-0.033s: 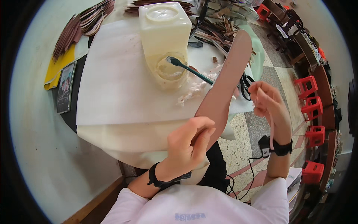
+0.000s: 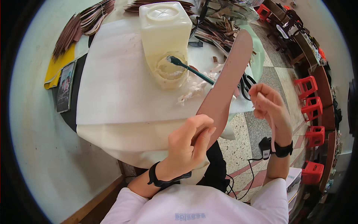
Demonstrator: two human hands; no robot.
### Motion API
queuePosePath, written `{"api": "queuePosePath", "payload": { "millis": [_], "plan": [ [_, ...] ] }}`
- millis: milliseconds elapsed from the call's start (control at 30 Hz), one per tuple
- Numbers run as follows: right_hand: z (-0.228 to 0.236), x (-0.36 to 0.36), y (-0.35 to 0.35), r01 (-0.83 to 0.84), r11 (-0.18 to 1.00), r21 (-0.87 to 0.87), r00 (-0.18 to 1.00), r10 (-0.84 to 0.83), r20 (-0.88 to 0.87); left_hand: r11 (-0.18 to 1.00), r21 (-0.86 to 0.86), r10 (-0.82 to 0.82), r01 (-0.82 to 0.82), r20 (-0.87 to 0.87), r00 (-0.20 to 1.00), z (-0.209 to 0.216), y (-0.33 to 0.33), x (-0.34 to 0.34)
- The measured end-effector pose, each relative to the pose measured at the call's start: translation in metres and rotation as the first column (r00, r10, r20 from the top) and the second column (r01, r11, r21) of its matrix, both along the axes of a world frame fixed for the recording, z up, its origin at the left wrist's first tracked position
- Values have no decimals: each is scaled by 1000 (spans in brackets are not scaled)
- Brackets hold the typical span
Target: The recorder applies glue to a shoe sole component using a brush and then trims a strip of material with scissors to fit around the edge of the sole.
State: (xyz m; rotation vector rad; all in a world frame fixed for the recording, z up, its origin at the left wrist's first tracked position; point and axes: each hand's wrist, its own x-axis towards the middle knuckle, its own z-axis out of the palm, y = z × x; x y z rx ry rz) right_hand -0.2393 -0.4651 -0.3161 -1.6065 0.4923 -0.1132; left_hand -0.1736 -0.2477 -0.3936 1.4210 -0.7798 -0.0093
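Observation:
A pinkish-brown shoe insole (image 2: pixel 229 80) slants up and to the right over the table's right edge. My left hand (image 2: pixel 190 140) grips its near end between thumb and curled fingers. To the right of the insole, my right hand (image 2: pixel 271 106) is closed in a pinch. A thin pale-pink strip (image 2: pixel 273 130) hangs from it toward the wrist; the pinched end is hidden by the fingers. Black-handled scissors (image 2: pixel 245 86) lie between the insole and my right hand, partly covered by the insole.
A cut-open plastic jug (image 2: pixel 164 35) holds whitish paste, with a dark green brush (image 2: pixel 192 71) across its opening. Pink scraps (image 2: pixel 194 91) lie beside it. Stacked insoles (image 2: pixel 69 35), a phone (image 2: pixel 66 87) and leather offcuts (image 2: pixel 216 33) surround the white sheet (image 2: pixel 112 93). Red stools (image 2: pixel 312 106) stand right.
My right hand has shifted very slightly downward, and the strip under it hangs a little differently. The insole has tilted barely to the right in my left hand.

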Motion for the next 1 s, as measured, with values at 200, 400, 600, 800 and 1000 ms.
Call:
{"api": "queuePosePath", "payload": {
  "millis": [200,400,600,800,1000],
  "plan": [
    [3,-18,13,-78,993,-92,994,84,63,985,-166,20,-52,-186,982,2,-8,-11],
    [5,-26,32,114,618,-778,914,241,325,966,102,-201,236,-275,940,4,0,-3],
    [5,-44,53,128,433,-892,863,394,315,927,-51,-337,371,-548,766,9,-1,-7],
    [-8,-47,56,109,374,-921,846,451,284,967,86,-191,240,-380,905,13,-7,-13],
    [-11,-49,50,97,370,-924,848,456,272,985,-82,-173,154,-313,934,1,-20,-23]
  ]
}}
